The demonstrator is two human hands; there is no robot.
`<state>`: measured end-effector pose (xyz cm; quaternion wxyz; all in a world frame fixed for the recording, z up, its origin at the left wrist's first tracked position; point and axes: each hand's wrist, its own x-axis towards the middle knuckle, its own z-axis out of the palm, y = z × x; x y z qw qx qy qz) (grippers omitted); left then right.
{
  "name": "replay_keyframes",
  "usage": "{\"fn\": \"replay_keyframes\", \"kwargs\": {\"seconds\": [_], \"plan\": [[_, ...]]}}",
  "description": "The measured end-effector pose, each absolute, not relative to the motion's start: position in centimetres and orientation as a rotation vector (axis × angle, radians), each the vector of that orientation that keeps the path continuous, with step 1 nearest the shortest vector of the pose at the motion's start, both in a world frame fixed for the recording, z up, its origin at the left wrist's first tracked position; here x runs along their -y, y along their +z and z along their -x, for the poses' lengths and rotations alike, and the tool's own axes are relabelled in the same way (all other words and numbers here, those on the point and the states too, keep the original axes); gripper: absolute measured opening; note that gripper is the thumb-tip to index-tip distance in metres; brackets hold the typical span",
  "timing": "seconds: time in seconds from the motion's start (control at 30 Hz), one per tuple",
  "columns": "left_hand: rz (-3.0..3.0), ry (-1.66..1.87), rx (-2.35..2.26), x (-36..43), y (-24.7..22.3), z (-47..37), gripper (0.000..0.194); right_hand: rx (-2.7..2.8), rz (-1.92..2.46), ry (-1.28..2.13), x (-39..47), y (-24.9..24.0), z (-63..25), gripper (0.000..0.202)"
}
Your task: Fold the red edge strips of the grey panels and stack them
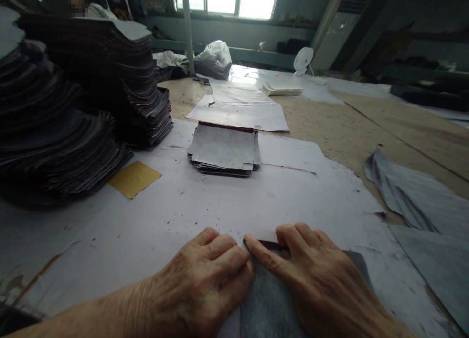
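At the near edge of the table a grey-backed leather-like piece (269, 299) lies with its dark brown far edge turned over. My left hand (205, 279) is closed, its curled fingertips gripping the left edge of this piece near the far corner. My right hand (311, 269) rests over it. Its index finger reaches to that same corner, while the other fingers bend down onto the turned edge and press it. Both hands nearly touch at the corner. Ahead of them sits a small stack of similar grey pieces (225, 147) with a dark brown far edge.
Tall piles of dark sheets (135, 84) stand at the left, beside a yellow card (135, 179). White paper (278, 196) covers the worktop. Grey sheets (428, 196) lie at right. Farther back are a plastic bag (214, 59), a small fan (303, 60) and a post (188, 30).
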<state>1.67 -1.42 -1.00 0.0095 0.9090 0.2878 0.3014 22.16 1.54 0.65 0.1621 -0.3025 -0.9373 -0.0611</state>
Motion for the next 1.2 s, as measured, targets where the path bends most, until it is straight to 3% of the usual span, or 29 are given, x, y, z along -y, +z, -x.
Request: {"fn": "replay_keyframes", "kwargs": {"seconds": [0.33, 0.53, 0.9, 1.2], "plan": [[-2.751, 0.853, -0.888, 1.8, -0.1, -1.2, 0.035, 2.374, 0.900, -0.398, 1.1, 1.0, -24.2, 0.033], [-2.678, 1.001, -0.942, 1.7, 0.6, -1.3, 0.032, 2.230, 1.109, -0.500, 3.2, 1.1, -29.1, 0.028], [-2.440, 0.880, -1.007, -2.8, 0.6, -12.4, 0.023, 2.258, 1.246, -0.407, 3.2, 0.0, -30.6, 0.034], [-2.520, 0.888, -0.912, -2.5, -0.8, -12.9, 0.032, 2.238, 1.343, -0.267, 3.3, -0.5, -30.7, 0.032]]}}
